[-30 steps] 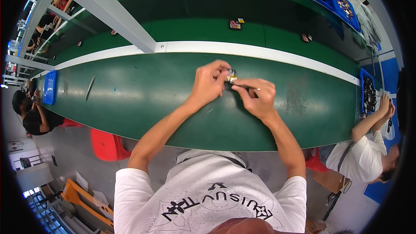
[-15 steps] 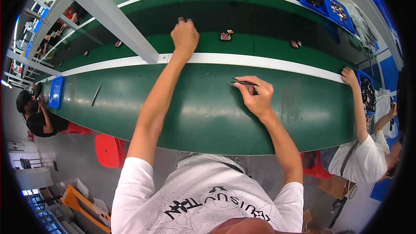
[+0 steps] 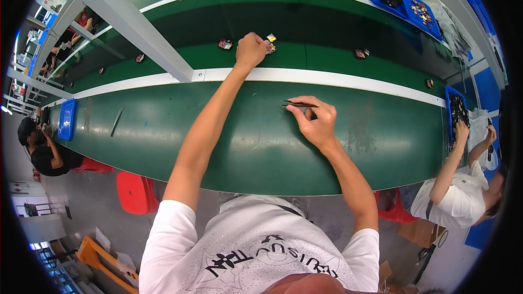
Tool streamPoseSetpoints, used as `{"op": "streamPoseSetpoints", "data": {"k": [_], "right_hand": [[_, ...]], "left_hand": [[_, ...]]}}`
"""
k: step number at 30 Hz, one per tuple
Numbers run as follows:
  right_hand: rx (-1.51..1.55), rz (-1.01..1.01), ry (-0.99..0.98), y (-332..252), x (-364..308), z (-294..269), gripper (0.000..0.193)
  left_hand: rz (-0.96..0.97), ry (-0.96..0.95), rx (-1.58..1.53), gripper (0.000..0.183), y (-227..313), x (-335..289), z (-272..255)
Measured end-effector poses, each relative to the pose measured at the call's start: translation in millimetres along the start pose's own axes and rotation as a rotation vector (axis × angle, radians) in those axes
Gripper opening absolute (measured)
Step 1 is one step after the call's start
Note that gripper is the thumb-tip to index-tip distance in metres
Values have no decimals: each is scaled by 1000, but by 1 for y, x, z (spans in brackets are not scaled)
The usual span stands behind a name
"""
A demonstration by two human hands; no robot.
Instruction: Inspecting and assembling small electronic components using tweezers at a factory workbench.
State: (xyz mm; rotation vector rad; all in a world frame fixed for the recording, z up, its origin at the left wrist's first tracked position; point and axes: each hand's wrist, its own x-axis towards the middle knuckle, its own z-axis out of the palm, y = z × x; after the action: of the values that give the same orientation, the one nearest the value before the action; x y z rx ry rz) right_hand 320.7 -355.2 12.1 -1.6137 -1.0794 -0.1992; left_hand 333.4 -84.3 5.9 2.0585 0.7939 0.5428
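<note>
Head view shows the person's left hand (image 3: 251, 50) stretched over the long white metal rail (image 3: 327, 78) to the bright-green strip (image 3: 332, 58) beyond it, its curled fingers at a small pink-and-black part cluster (image 3: 271, 48) with a yellow-and-white piece (image 3: 271, 38) at its far edge. The knuckles cover the fingertips, so I cannot tell whether they pinch the cluster or merely touch it. The right hand (image 3: 315, 117) hangs over the dark-green worktop (image 3: 245, 155), thumb and fingers pinching a pair of slim black tweezers (image 3: 294, 104), whose points face left and look slightly apart with nothing visible between them. Just left of the left hand sits a second pink-and-dark cluster (image 3: 224, 44), and a third (image 3: 362, 53) lies well to the right on the same strip. A thin silver-grey stick-like tool (image 3: 117, 122) lies on the worktop near the shallow blue plastic tray (image 3: 67, 120). To handle this well, I would judge that the left fingers should close on the cluster's firm sides, sparing the yellow-and-white piece, which looks easy to knock loose, and should keep clear of the second cluster. A light, steady tweezer grip, points turned away from the left forearm, seems sensible.
</note>
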Motion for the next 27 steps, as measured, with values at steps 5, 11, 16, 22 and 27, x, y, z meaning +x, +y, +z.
{"op": "streamPoseSetpoints", "data": {"k": [5,11,16,22,27], "right_hand": [[136,150,-6,1,-1,-1,14],[499,527,-37,-4,0,-3,13],[515,500,-28,-4,-1,1,13],[385,450,-66,-9,0,0,14],[235,392,-97,-12,1,-1,14]], "left_hand": [[65,-155,-235,15,23,-67,-30],[-122,-299,-444,14,28,-161,-45],[-102,-198,-535,11,13,-181,-37],[-15,-213,-556,10,8,-183,-36],[33,-175,-519,11,9,-185,-33]]}}
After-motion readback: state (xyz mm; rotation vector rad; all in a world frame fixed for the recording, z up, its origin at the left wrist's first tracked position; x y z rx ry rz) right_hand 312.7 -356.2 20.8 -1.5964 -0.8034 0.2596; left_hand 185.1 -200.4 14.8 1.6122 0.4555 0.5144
